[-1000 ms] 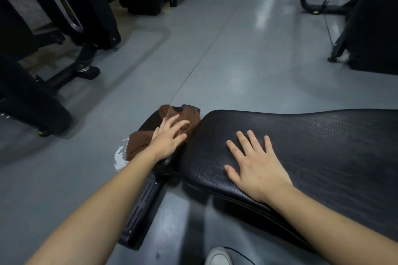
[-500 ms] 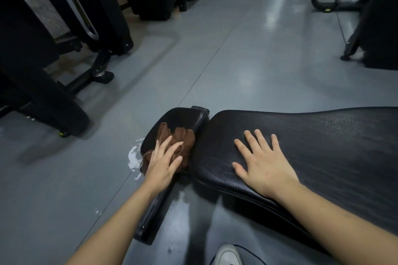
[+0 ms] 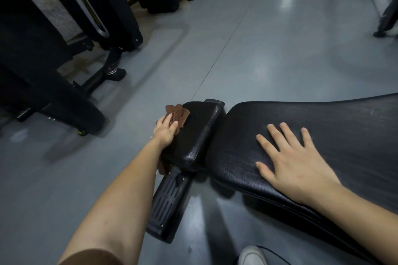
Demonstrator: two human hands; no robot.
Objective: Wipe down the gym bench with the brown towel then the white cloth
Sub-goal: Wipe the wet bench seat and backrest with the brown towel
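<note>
At the far left stand dark machine frames (image 3: 64,66) on the grey floor (image 3: 269,49), well apart from your work. Your left hand (image 3: 165,132) presses the brown towel (image 3: 177,114) against the left edge of the gym bench's small seat pad (image 3: 200,127); the fingers lie fairly straight over the cloth, flat on it and not clenched. Part of the towel bunches above your fingers near the pad's far left corner, and a tail of it hangs below your wrist beside the pad's near edge. Below that, the ribbed foot plate (image 3: 167,202) of the frame juts toward you.

To the right, across the gap between pads, your right hand (image 3: 295,161) lies spread and flat on the near left end of the long back pad (image 3: 323,127), holding nothing and bracing you.

The risks, as I judge them: with only a flat press at the very edge, the towel could slide off the pad's side and drop to the floor. The hanging tail might snag on the frame under the pad. Wiping only the rim would leave the seat's top and the back pad untouched. The white cloth is not in view, so have it within reach. Your shoe (image 3: 253,256) sits close to the frame; watch your footing as you lean.
</note>
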